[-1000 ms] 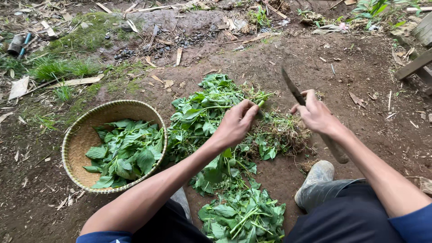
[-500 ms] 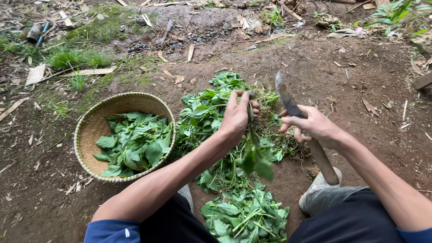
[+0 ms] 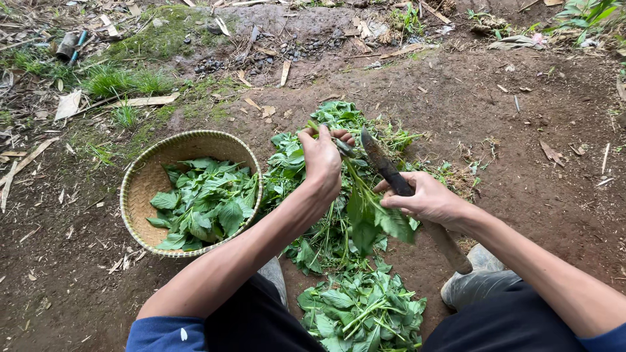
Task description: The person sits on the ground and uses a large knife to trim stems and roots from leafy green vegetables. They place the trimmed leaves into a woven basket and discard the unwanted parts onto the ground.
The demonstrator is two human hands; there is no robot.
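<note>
So, the biggest thing here is the bare brown dirt ground (image 3: 521, 163), damp-looking and littered with wood chips and dry twigs. On it, ahead of the person's knees, lies a loose heap of green leafy stalks (image 3: 306, 163), soft and crinkly, with a smaller tidy pile of cut green leaves (image 3: 362, 309) between the legs. Just left of the heap is a round woven bamboo basket (image 3: 140, 202), shallow and tan, about half full of picked leaves (image 3: 202, 205). The left hand (image 3: 321, 160) is closed in a fist around a leafy green stem (image 3: 365, 208), which hangs down tilted from the fist, above the heap. The right hand (image 3: 424, 199) is wrapped tight round the wooden handle of a long dark-bladed knife (image 3: 385, 166), its blade touching the stem just below the left fist.
</note>
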